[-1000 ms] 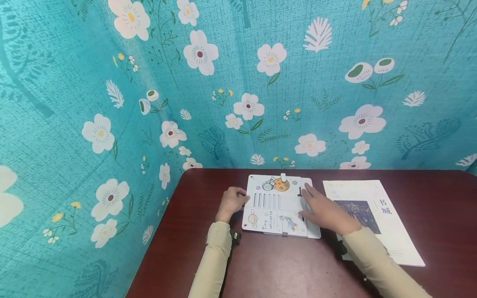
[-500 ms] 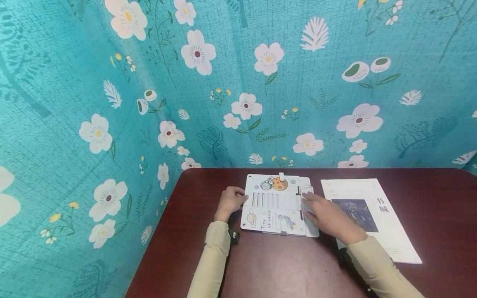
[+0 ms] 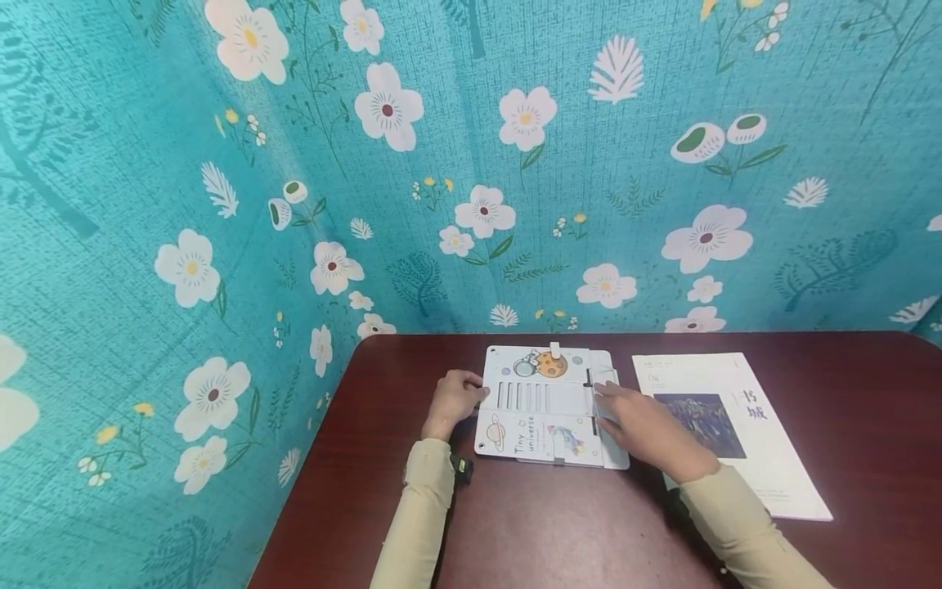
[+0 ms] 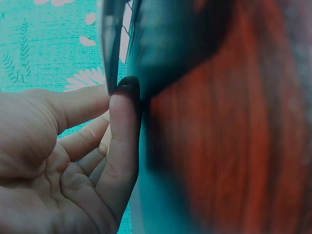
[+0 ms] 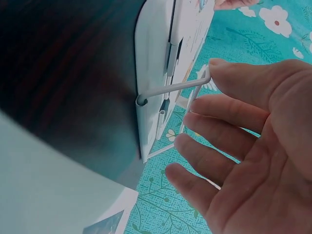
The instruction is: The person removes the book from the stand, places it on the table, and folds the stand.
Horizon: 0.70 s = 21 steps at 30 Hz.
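A white folding book stand (image 3: 504, 421) printed with a planet, an astronaut and "Tiny universe" lies on the table. The left hand (image 3: 452, 402) pinches its left edge between thumb and finger, as the left wrist view shows with the stand's edge (image 4: 112, 48). At the stand's right side is the right hand (image 3: 655, 425). In the right wrist view, a white wire support (image 5: 170, 89) sticks out from the panel; the right thumb touches its corner, and the other fingers, loosely extended, lie along its outer bar. Firm contact of those fingers cannot be told.
A white magazine (image 3: 765, 466) with a dark picture lies just right of the stand, partly under the right forearm. The dark red tabletop (image 3: 552, 523) ends at the back against a teal flowered cloth (image 3: 441, 123), which also hangs along the left.
The right hand has shifted slightly right relative to the stand, its fingers now at the right edge. The left hand keeps its pinch. The head view has turned slightly.
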Each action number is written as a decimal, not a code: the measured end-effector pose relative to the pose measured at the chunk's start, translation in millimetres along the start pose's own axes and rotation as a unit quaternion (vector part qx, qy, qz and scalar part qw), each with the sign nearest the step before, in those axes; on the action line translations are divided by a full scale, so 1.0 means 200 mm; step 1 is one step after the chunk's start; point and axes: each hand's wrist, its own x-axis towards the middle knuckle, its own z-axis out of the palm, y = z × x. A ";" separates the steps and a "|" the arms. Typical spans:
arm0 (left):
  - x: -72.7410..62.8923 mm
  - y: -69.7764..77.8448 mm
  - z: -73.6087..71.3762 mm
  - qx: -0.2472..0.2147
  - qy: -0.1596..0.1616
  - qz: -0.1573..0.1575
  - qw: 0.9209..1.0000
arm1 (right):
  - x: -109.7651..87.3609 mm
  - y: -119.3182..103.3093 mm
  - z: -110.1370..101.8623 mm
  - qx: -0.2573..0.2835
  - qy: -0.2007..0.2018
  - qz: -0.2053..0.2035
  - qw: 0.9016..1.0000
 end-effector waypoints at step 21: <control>0.00 0.00 0.00 -0.005 0.001 -0.001 1.000 | 0.04 -0.02 0.08 -0.019 -0.014 -0.012 1.000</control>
